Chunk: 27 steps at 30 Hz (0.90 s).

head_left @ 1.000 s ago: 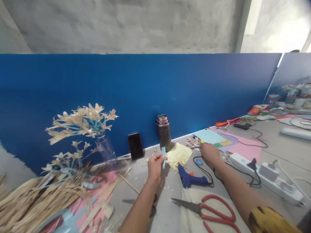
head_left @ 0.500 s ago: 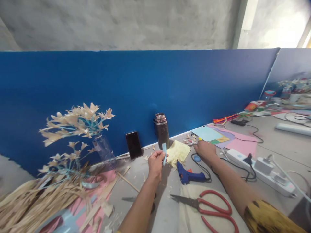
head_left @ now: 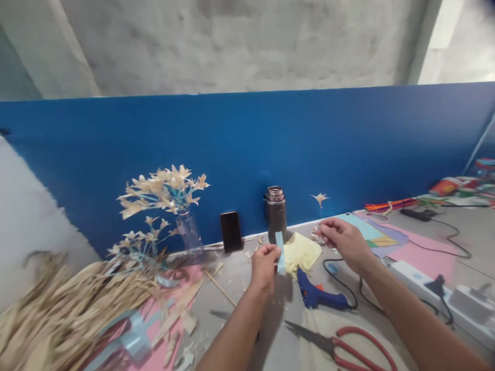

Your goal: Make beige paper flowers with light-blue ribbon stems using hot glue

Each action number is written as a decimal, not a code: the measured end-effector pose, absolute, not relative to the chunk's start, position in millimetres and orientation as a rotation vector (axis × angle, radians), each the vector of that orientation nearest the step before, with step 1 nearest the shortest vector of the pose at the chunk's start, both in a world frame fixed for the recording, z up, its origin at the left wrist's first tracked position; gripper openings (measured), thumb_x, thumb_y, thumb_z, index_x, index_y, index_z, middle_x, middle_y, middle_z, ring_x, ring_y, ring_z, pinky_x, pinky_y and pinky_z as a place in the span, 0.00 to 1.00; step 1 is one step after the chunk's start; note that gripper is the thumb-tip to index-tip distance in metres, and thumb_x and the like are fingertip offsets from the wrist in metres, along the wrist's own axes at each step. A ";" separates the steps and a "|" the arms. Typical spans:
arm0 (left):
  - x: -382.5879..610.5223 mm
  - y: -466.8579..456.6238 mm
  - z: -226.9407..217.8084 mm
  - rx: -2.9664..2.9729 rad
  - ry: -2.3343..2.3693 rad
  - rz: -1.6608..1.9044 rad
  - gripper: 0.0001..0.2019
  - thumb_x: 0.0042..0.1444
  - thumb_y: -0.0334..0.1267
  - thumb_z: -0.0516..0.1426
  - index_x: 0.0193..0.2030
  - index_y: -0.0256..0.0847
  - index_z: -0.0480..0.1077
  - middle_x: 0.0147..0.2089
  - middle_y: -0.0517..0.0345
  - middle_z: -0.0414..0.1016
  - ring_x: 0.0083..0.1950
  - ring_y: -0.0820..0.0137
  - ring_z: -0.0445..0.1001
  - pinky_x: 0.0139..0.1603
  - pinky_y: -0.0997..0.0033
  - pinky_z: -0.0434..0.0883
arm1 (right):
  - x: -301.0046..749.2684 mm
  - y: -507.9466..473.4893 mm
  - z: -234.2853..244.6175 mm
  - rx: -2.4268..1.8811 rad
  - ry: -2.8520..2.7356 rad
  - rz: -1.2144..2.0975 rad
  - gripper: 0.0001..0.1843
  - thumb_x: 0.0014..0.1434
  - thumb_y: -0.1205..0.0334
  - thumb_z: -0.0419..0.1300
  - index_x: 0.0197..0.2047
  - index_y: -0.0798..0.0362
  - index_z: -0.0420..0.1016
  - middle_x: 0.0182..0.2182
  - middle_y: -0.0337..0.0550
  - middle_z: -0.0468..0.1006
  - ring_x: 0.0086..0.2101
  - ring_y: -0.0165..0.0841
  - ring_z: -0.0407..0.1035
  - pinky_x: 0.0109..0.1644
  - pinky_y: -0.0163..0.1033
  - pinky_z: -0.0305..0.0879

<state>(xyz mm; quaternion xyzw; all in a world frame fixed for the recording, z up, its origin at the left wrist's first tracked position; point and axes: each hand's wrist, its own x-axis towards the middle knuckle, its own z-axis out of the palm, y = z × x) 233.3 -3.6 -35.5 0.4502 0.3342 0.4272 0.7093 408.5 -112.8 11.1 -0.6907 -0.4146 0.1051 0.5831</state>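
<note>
My left hand [head_left: 265, 270] pinches a light blue paper strip [head_left: 279, 247] upright near the middle of the table. To the right, my right hand [head_left: 342, 239] is closed on a small cream star-shaped flower [head_left: 319, 199]. Its blossom stands above the fingertips, and the thin stem is hard to make out. Between and below the hands lie a crumpled pale yellow cloth or paper [head_left: 303, 252] and a blue glue gun [head_left: 319, 293]. Red-handled scissors [head_left: 330, 344] rest on a pale cloth in front. An uncapped dark flask [head_left: 276, 216] stands behind my left hand.
A clear vase [head_left: 189, 234] with cream flowers stands left, beside a phone [head_left: 231, 231] leaning on the blue partition [head_left: 240, 139]. Dried husk strips [head_left: 85, 304] pile up at the left. Coloured paper sheets [head_left: 425, 252] and a white power strip [head_left: 412, 278] with cables lie right.
My right hand has risen from the small pieces on the table and now holds a flower upright. My left hand keeps the blue strip. The view has turned left.
</note>
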 end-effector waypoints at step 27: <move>149.0 -72.3 -38.0 0.944 0.817 1.227 0.10 0.48 0.41 0.64 0.35 0.37 0.76 0.27 0.58 0.72 0.26 0.75 0.66 0.27 0.77 0.64 | 265.6 -115.4 -24.1 -1.252 -0.956 1.020 0.19 0.49 0.45 0.68 0.31 0.53 0.75 0.14 0.29 0.61 0.17 0.24 0.51 0.21 0.32 0.46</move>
